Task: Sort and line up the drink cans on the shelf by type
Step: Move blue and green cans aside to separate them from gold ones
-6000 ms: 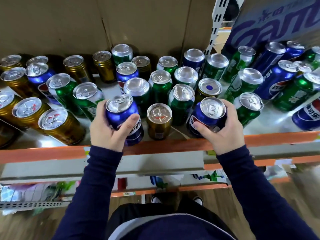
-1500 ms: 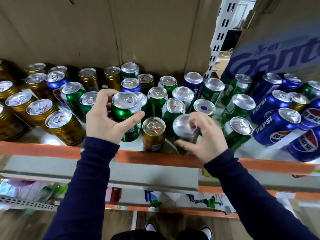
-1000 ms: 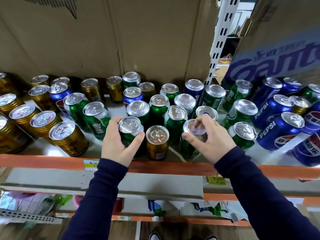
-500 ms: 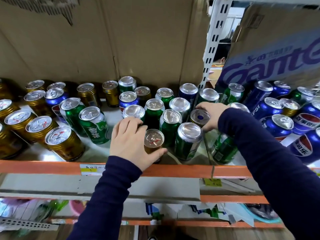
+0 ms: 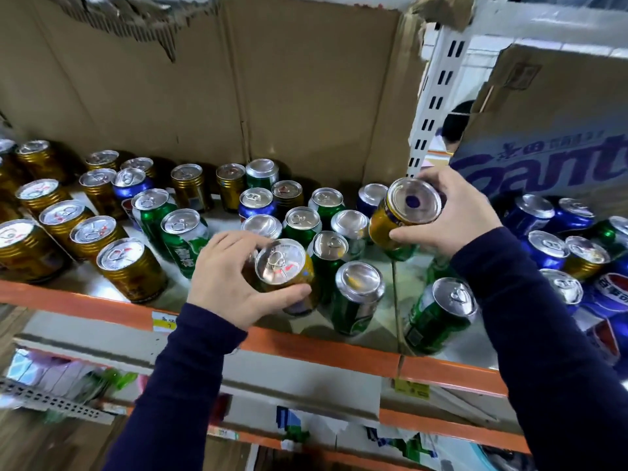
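Observation:
My left hand (image 5: 228,281) grips a gold can (image 5: 284,270) near the shelf's front edge, tilted toward me. My right hand (image 5: 453,214) holds a second gold can (image 5: 404,212) lifted above the green cans, its top bearing a blue dot. Green cans (image 5: 355,297) stand in the middle of the shelf. Gold cans (image 5: 127,266) are grouped at the left. Blue Pepsi cans (image 5: 543,246) crowd the right side.
The shelf's orange front rail (image 5: 323,345) runs below my hands. A cardboard wall (image 5: 238,96) backs the shelf, and a printed carton (image 5: 550,137) stands at the back right beside a white slotted upright (image 5: 431,107). A lower shelf holds blurred goods.
My left hand has closed round the front gold can and tipped it up. My right hand has lifted the blue-dotted gold can out of the green cans.

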Demonstrator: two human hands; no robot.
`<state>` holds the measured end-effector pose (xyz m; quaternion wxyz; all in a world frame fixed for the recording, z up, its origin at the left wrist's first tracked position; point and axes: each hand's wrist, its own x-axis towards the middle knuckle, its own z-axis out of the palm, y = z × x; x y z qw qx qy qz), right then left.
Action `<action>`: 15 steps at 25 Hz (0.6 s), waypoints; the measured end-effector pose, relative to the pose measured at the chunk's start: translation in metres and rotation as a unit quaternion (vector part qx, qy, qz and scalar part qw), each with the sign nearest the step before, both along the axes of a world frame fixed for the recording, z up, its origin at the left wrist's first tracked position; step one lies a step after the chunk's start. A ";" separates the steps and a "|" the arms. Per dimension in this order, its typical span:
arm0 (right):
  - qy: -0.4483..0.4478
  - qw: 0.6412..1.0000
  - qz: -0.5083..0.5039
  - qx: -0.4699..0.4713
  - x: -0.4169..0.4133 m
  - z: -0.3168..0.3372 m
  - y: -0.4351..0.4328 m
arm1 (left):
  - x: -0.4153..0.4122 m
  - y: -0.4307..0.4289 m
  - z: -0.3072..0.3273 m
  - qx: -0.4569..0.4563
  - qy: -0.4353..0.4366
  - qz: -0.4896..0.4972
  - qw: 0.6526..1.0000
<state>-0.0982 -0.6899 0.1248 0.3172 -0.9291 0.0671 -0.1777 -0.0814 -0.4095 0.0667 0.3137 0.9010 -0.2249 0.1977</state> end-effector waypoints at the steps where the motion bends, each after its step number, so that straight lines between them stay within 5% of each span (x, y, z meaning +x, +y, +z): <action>1: -0.034 0.999 0.011 0.013 -0.001 0.006 0.006 | -0.004 0.001 0.009 -0.067 0.026 -0.013 0.997; 7: -0.086 0.974 0.119 0.172 0.006 0.024 0.065 | -0.009 0.028 0.031 -0.374 0.127 -0.053 0.917; 15: -0.063 0.978 0.142 0.142 0.041 0.000 0.199 | 0.037 0.147 0.016 -0.389 0.136 0.018 0.911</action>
